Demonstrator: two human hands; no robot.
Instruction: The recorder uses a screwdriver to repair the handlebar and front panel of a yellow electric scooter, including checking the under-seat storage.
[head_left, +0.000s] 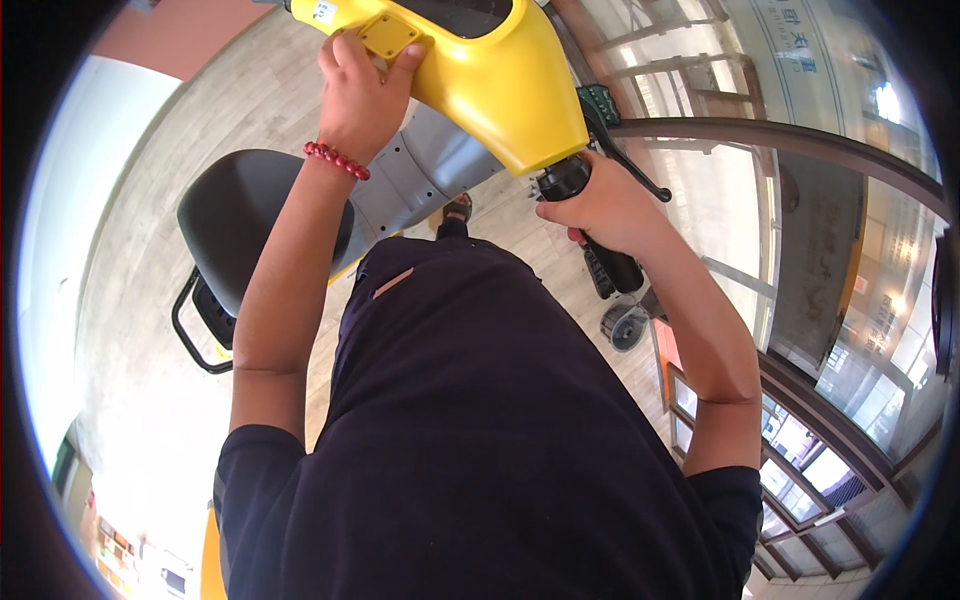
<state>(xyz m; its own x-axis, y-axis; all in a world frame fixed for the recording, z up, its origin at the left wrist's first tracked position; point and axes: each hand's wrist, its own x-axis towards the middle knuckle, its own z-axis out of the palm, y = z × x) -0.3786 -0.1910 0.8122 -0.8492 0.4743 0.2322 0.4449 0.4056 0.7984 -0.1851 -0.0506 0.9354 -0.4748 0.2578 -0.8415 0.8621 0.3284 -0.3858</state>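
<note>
Below me stands a scooter with a yellow handlebar cover (pixel 500 90), which has a dark display set into its top. My left hand (pixel 362 105), a red bead bracelet at its wrist, is closed on a small square yellow plate (pixel 390 36) with holes near its corners. The thumb presses one side of the plate and the bent fingers the other. Whether the plate is loose or fixed to the cover, I cannot tell. My right hand (pixel 615 205) wraps around the black handlebar grip (pixel 612 266). Just beyond its knuckles a black brake lever (pixel 632 160) sticks out.
A dark padded seat (pixel 235 215) on a black frame is at the left. The scooter's grey panel (pixel 395 185) lies under my left arm. Glass panes in brown frames (pixel 780 135) line the right side. A round grey object (pixel 624 326) sits on the wood-look floor.
</note>
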